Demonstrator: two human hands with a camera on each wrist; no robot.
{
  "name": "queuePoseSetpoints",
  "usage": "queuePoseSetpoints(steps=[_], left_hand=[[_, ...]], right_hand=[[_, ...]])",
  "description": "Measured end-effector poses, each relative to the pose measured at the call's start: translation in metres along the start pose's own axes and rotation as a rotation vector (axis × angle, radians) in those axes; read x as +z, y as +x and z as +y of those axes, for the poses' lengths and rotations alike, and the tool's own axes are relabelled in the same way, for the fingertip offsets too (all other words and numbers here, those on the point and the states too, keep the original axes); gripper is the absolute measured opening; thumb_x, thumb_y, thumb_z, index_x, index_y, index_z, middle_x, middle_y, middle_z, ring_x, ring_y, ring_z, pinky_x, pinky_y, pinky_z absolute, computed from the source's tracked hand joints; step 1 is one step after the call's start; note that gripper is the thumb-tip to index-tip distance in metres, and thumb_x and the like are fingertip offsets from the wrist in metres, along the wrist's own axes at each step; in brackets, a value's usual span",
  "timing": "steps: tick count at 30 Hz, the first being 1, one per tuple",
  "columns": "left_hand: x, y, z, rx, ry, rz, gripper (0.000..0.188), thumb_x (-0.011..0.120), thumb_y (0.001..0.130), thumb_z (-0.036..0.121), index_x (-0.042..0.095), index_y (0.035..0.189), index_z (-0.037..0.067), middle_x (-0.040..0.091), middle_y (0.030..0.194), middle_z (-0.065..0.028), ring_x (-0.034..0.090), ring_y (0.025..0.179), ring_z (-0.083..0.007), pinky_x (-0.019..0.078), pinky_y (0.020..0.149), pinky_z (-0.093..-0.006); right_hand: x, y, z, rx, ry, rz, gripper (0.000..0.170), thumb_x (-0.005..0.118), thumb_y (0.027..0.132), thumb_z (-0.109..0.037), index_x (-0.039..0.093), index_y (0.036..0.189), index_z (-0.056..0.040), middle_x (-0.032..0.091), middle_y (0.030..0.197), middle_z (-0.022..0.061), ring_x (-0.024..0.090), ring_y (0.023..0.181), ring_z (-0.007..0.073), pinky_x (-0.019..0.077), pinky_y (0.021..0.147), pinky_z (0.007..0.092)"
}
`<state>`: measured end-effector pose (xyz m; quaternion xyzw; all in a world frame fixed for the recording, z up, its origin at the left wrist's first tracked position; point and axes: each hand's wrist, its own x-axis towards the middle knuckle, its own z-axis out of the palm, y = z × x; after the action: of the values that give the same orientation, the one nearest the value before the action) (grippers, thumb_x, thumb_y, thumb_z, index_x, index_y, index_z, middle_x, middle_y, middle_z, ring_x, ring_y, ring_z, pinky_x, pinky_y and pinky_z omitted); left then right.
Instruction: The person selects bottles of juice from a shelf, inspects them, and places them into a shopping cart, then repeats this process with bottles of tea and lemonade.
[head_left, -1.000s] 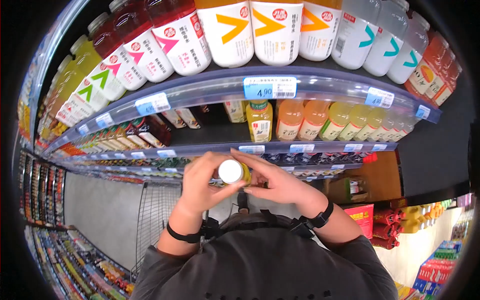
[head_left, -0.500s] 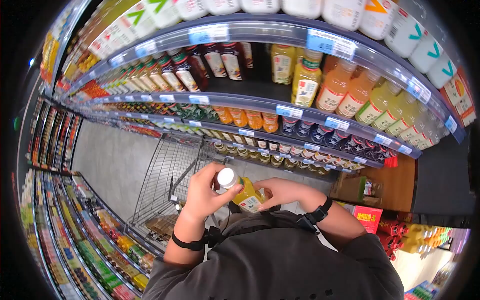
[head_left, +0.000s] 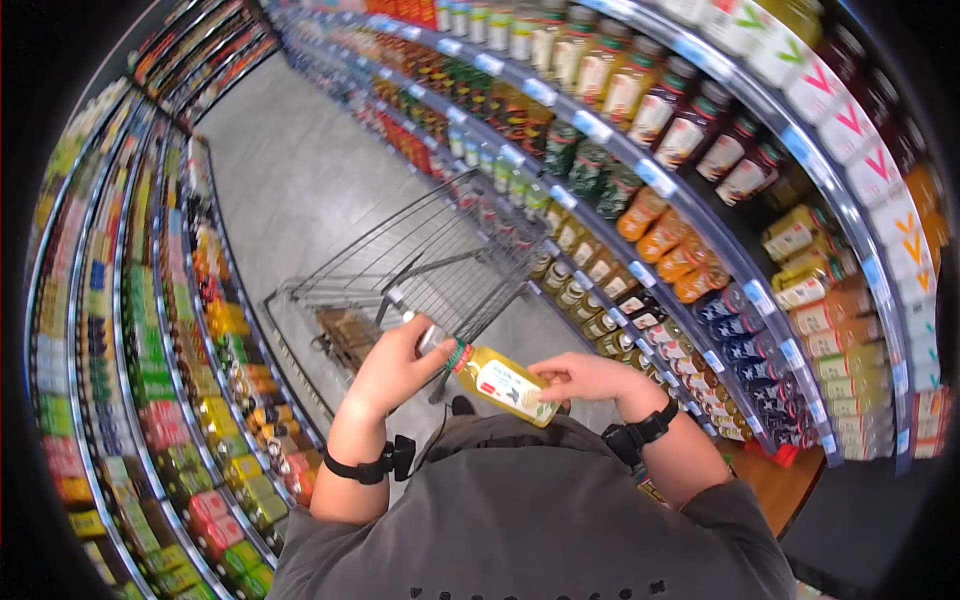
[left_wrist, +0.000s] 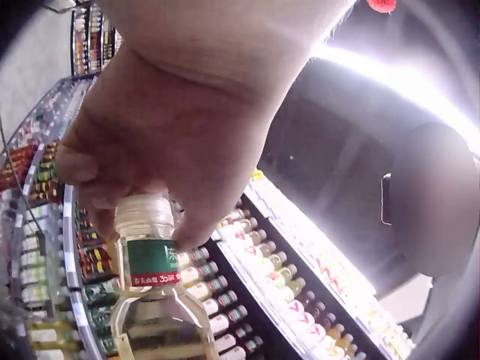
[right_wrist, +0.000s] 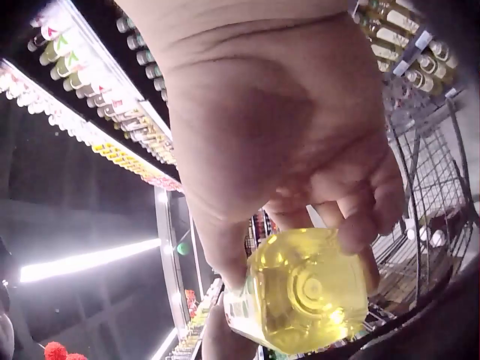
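The left hand, wrist angled inward, pinched the neck end of the bottle between curled fingers and thumb. The bottle slanted between both hands, its neck end overlapping the cart's near side in the head view. The right hand reached inward, thumb and fingers gripping the base end.

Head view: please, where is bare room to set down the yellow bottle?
For the held bottle, the juice shelf shows a dark gap between dark bottles and yellow bottles. Bare grey floor lies between the cart and the goods at left. Crowded: those goods, and the orange bottles one shelf below.
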<state>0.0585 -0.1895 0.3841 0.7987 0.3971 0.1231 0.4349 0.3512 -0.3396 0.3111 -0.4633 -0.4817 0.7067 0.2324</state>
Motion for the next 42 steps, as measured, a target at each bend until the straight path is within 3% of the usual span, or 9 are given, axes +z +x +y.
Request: queuePoseSetpoints(steps=[8,12,19,23,28,32,34,37,42], left_hand=[[-0.074,-0.058,-0.119,-0.27,-0.064,0.212,0.05,0.064,0.101,0.044,0.058,0.092,-0.005,0.062,0.075,-0.0243,0.06,0.069,-0.0333,0.0486,0.068,-0.0442],[-0.1,-0.077,-0.162,-0.356,-0.018,0.247,0.055,0.061,0.101,0.049,0.059,0.095,-0.006,0.066,0.085,-0.0282,0.065,0.082,-0.0436,0.0494,0.074,-0.0479],[-0.099,-0.08,-0.216,-0.513,-0.352,0.247,0.053,0.062,0.102,0.048,0.055,0.091,-0.003,0.061,0.073,-0.0171,0.059,0.066,-0.0265,0.0472,0.063,-0.0413],[-0.089,-0.064,-0.232,-0.56,-0.317,0.215,0.053,0.066,0.099,0.048,0.055,0.088,-0.002,0.06,0.069,-0.0157,0.056,0.062,-0.0257,0.0464,0.061,-0.0405],[-0.077,-0.029,-0.243,-0.495,-0.225,0.204,0.038,0.076,0.096,0.034,0.057,0.091,0.002,0.059,0.064,-0.0033,0.058,0.054,-0.0115,0.0451,0.049,-0.0297],[-0.073,0.018,-0.245,-0.656,-0.395,0.324,0.033,0.078,0.094,0.025,0.056,0.094,0.0,0.059,0.064,-0.0042,0.059,0.052,-0.0111,0.0454,0.05,-0.0311],[-0.068,0.046,-0.26,-0.715,-0.34,0.339,0.035,0.082,0.087,0.024,0.059,0.095,0.0,0.064,0.065,-0.0111,0.064,0.057,-0.022,0.0495,0.056,-0.0358],[-0.065,0.099,-0.26,-0.665,-0.058,0.399,0.033,0.079,0.086,0.026,0.065,0.104,0.003,0.073,0.081,-0.0214,0.073,0.072,-0.0369,0.0564,0.066,-0.0431],[-0.02,0.165,-0.338,-0.676,0.107,0.267,0.038,0.078,0.087,0.029,0.071,0.116,0.005,0.073,0.085,-0.0237,0.075,0.08,-0.038,0.0579,0.072,-0.0433]], right_hand=[[0.05,0.138,-0.057,0.037,-0.039,-0.066,0.043,0.057,0.107,-0.029,0.065,0.138,-0.0006,0.067,0.084,0.0017,0.05,0.062,0.0088,0.0417,0.057,0.0256],[0.07,0.193,-0.053,0.122,0.155,-0.06,0.045,0.051,0.108,-0.04,0.072,0.118,-0.0015,0.065,0.079,-0.0002,0.05,0.06,0.0086,0.0362,0.055,0.0243],[0.079,0.253,-0.038,0.312,0.463,0.062,0.051,0.046,0.109,-0.052,0.07,0.116,-0.0082,0.074,0.092,0.0006,0.06,0.065,0.0096,0.0429,0.056,0.0253],[0.07,0.28,-0.017,0.456,0.489,0.124,0.048,0.045,0.108,-0.054,0.069,0.115,-0.0135,0.07,0.09,-0.0028,0.055,0.068,0.0101,0.04,0.06,0.0267],[0.037,0.331,0.016,0.568,0.51,0.085,0.045,0.044,0.11,-0.05,0.07,0.116,-0.0136,0.071,0.092,-0.0032,0.057,0.069,0.009,0.0444,0.06,0.0262],[-0.002,0.388,0.055,0.639,0.606,-0.005,0.042,0.044,0.11,-0.045,0.064,0.125,-0.0118,0.069,0.09,0.0004,0.058,0.065,0.0096,0.0466,0.055,0.0268],[-0.018,0.416,0.064,0.533,0.535,-0.063,0.04,0.048,0.109,-0.043,0.059,0.129,-0.0094,0.068,0.091,0.003,0.06,0.064,0.0105,0.0492,0.054,0.0263],[-0.037,0.458,0.077,0.535,0.534,-0.056,0.053,0.053,0.108,-0.035,0.043,0.153,-0.0112,0.065,0.117,0.0081,0.066,0.075,0.0132,0.0565,0.063,0.0243],[-0.051,0.515,0.096,0.608,0.428,0.001,0.071,0.058,0.104,-0.033,0.027,0.165,-0.0138,0.061,0.134,0.01,0.069,0.091,0.0171,0.0575,0.073,0.0271]])
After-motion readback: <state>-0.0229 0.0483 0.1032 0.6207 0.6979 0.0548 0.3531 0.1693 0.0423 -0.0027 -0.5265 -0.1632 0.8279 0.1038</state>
